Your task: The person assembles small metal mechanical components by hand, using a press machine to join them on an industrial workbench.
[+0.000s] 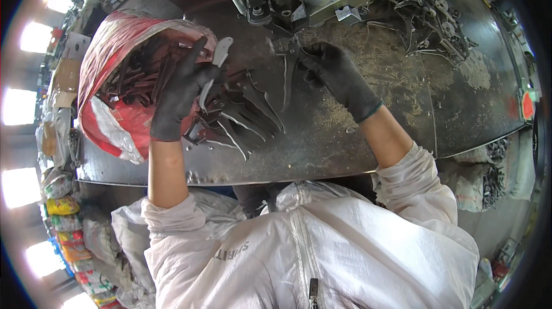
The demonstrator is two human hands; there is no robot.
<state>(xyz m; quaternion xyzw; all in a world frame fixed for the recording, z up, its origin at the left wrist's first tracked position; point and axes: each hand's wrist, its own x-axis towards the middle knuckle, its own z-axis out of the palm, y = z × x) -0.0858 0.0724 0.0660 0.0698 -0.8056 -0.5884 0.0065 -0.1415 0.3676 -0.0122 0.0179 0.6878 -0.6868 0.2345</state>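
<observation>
My left grip (183,87) is holding a grey metal piece (222,51), its long axis pointing forward, leaning right; whether my right grip (339,76) is closed, I cannot tell.

One line of grey capital lettering (232,250) shows on the white jacket (368,240).
</observation>
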